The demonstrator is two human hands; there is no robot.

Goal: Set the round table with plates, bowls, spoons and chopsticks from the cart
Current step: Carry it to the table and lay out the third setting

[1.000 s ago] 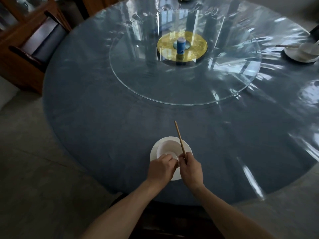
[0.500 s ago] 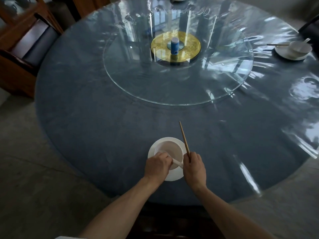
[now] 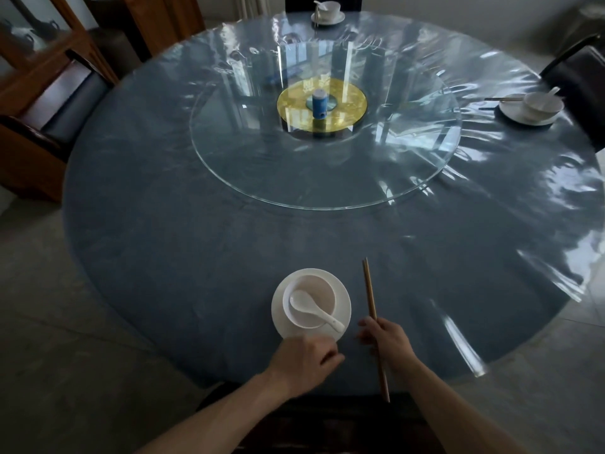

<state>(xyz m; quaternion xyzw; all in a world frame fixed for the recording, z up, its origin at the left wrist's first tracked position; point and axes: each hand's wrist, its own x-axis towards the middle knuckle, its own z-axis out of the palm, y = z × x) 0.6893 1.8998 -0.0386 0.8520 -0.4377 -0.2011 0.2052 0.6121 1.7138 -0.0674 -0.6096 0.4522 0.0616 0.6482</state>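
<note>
Left hand: hovered at the near rim of the plate, fingers loosely curled, grip held nothing that showed.
Right hand: grip pinched the chopsticks about midway along; tips pointed toward the bench centre, butt ends reached back past the near edge.
Plate: white, flat on the bench near its front edge, just left of the chopsticks and apart from them.
Bowl: white, upright on the plate, set slightly left of the plate's middle.
Spoon: white, scoop inside the bowl, handle lying over the bowl's near-right rim above the plate.
Bench cover: blue cloth under a clear, glaring plastic sheet.
Turntable: round glass disc at the centre, gold hub beneath, small blue canister upright on it.
Right-side setting: plate, bowl, spoon; chopsticks laid to its left.
Far setting: plate, bowl and spoon at the far edge.
Chairs: one at far left, one at far right.
</note>
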